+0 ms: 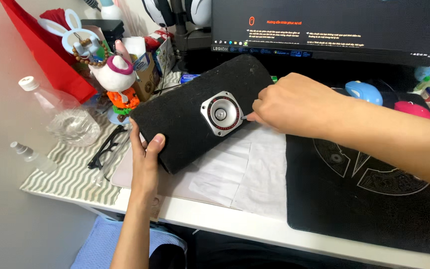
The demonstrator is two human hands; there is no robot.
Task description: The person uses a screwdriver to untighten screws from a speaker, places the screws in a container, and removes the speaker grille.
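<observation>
A black felt-covered speaker box (185,114) lies tilted on the desk, with a round silver tweeter (221,113) on a square metal plate facing up. My left hand (144,154) grips the box's near left corner, thumb on top. My right hand (294,104) rests at the box's right side, fingers pinched on a thin silver tool whose tip touches the right edge of the tweeter plate. White paper sheets (247,169) lie under the box.
A black mouse pad (354,199) covers the desk's right side. A monitor (334,25) stands behind. Plastic bottles (70,119), black glasses (106,147), a rabbit figurine (118,74) and a red bag (46,50) crowd the left. A blue mouse (364,92) and a pink one (414,108) sit at the back right.
</observation>
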